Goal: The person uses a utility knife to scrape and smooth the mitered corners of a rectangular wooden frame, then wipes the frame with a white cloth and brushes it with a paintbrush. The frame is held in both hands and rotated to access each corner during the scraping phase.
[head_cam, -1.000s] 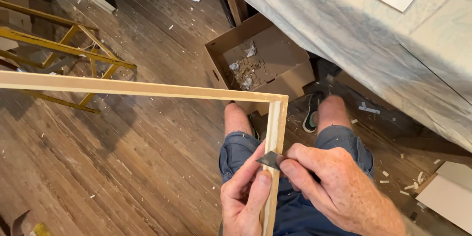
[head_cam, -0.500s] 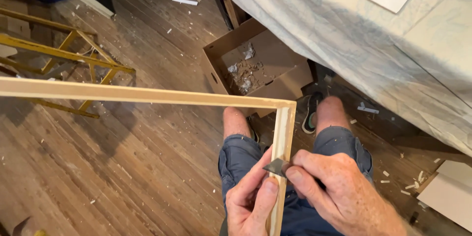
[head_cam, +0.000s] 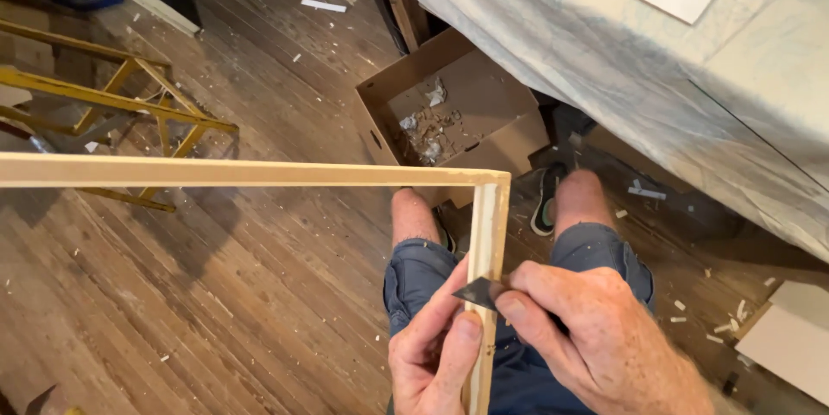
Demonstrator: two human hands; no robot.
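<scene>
A worn plank floor [head_cam: 216, 311] is littered with wood chips. An open cardboard box [head_cam: 449, 113] is set beside a table draped in plastic sheeting [head_cam: 604, 44]; yellow trestles [head_cam: 112, 100] are seen upper left.

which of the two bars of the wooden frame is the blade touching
The short pale wooden frame bar running down toward the person, gripped by the left hand. The right hand presses the small dark blade against it; the long horizontal frame bar is untouched.

Pale wooden frame [head_cam: 259, 175]: long upper bar running level from the left edge to a mitred corner, side bar descending from it over the lap. Small dark pointed blade [head_cam: 477, 293] lies flat against the side bar's face.
</scene>
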